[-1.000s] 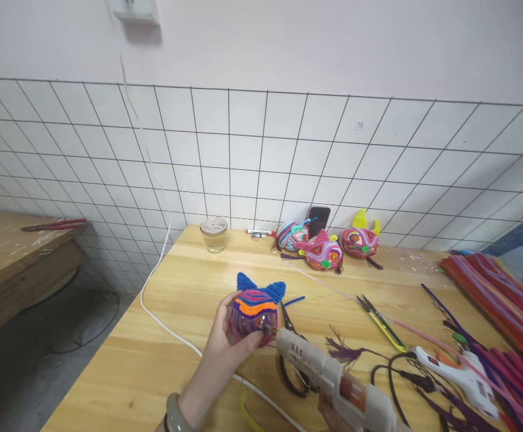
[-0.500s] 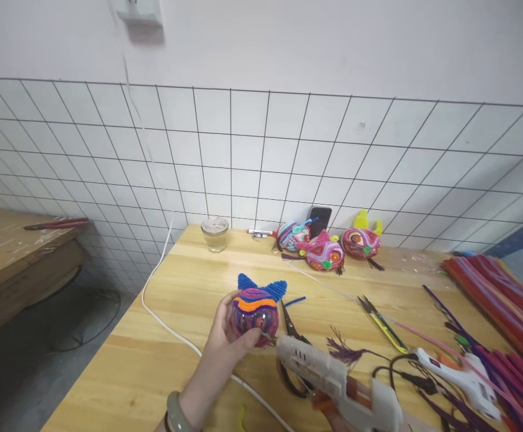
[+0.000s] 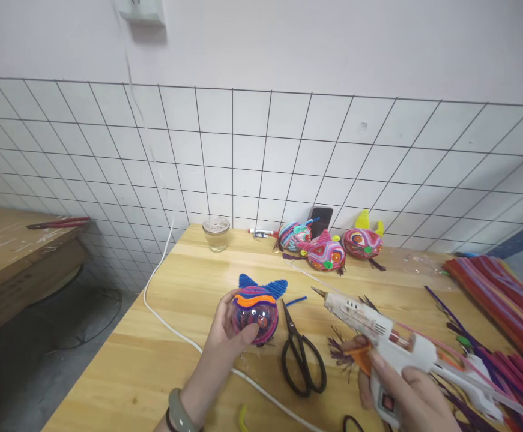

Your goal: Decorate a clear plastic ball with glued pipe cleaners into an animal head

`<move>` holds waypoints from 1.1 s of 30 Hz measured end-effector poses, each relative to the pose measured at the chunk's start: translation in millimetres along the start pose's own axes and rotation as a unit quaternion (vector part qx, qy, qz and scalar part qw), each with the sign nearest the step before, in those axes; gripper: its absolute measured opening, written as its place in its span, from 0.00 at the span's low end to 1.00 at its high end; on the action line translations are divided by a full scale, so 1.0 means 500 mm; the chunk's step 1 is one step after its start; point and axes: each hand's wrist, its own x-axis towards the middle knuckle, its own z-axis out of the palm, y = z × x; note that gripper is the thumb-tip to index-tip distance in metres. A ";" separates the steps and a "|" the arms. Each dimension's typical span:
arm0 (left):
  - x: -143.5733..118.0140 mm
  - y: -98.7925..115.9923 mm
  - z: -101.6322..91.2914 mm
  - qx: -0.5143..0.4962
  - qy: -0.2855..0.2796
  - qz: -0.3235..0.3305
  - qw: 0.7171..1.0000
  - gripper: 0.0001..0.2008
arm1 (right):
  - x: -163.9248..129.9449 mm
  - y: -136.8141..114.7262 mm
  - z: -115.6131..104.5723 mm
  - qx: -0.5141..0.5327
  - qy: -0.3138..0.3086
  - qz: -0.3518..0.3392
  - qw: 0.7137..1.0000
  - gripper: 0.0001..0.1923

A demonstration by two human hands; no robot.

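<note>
My left hand (image 3: 230, 336) is closed round a clear plastic ball (image 3: 268, 321) partly covered with blue, orange and purple fuzzy strips, with two blue ears (image 3: 274, 289) on top. The thumb presses on its bare, see-through front. In my right hand (image 3: 400, 384) is a white hot glue gun (image 3: 378, 333), gripped by its handle with fingers at the orange trigger. Its metal nozzle points up and left, apart from the ball. Black-handled scissors (image 3: 304, 366) lie between my hands. A short blue pipe cleaner piece (image 3: 296, 301) lies by the scissor tips.
Three finished-looking decorated balls, striped (image 3: 293, 237), pink (image 3: 326, 252) and yellow-eared (image 3: 362, 243), stand at the back by a phone (image 3: 321, 221). A glass jar (image 3: 216, 235) is at back left. Pipe cleaner bundles (image 3: 495, 300) fill the right side. A white cable (image 3: 175, 331) crosses the table.
The glue gun in my right hand has moved away from the ball, up and to the right, and the scissors now show fully. My left hand keeps hold of the ball in nearly the same place.
</note>
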 end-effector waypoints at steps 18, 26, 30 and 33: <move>0.006 -0.008 -0.005 -0.003 0.019 0.007 1.000 0.32 | 0.123 0.144 0.025 0.104 -0.066 0.154 0.980 0.20; 0.010 -0.011 -0.004 0.006 0.034 0.002 0.999 0.33 | 0.118 0.121 -0.036 -0.129 -0.011 0.046 0.991 0.15; 0.006 -0.011 -0.003 0.015 0.040 0.003 0.999 0.33 | 0.033 0.095 0.052 -0.265 -0.082 -0.263 0.924 0.10; 0.003 -0.009 -0.003 0.028 0.044 0.002 0.999 0.34 | -0.030 0.107 0.174 -0.281 -0.156 -0.439 0.839 0.07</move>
